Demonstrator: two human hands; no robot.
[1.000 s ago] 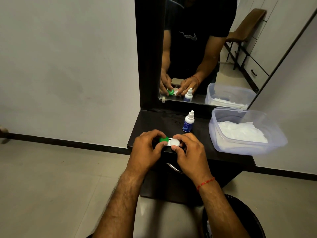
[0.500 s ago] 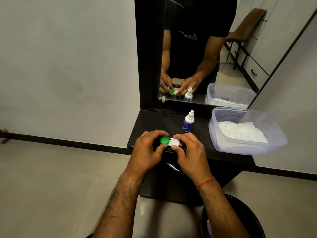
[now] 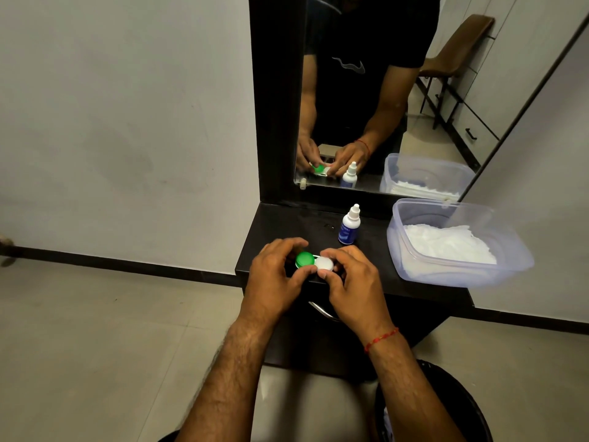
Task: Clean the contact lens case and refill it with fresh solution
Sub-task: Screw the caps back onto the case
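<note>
Hands pinching a closed lens case at a shelf's front edge.

Left hand (image 3: pixel 274 277) curls thumb and fingers round the green cap (image 3: pixel 305 259). Right hand (image 3: pixel 353 283) pinches the white cap (image 3: pixel 325 265) the same way, so the case (image 3: pixel 316 257) is held level between them at the front edge of the shelf (image 3: pixel 287 224); whether it rests on the shelf or is just above it, I cannot tell. Both caps look screwed on, so the grip probably steadies one end while the other is twisted off, an early step. Behind the hands, near the shelf's middle, a small white-topped bottle (image 3: pixel 349 226) stands upright, within easy reach for refilling. At the right edge a clear tub (image 3: pixel 446 273) of white tissue (image 3: pixel 446 244) overhangs the shelf, likely there for wiping. A mirror (image 3: pixel 366 90) rises from the back edge. A dark bin (image 3: pixel 452 409) sits on the floor, below right.
</note>
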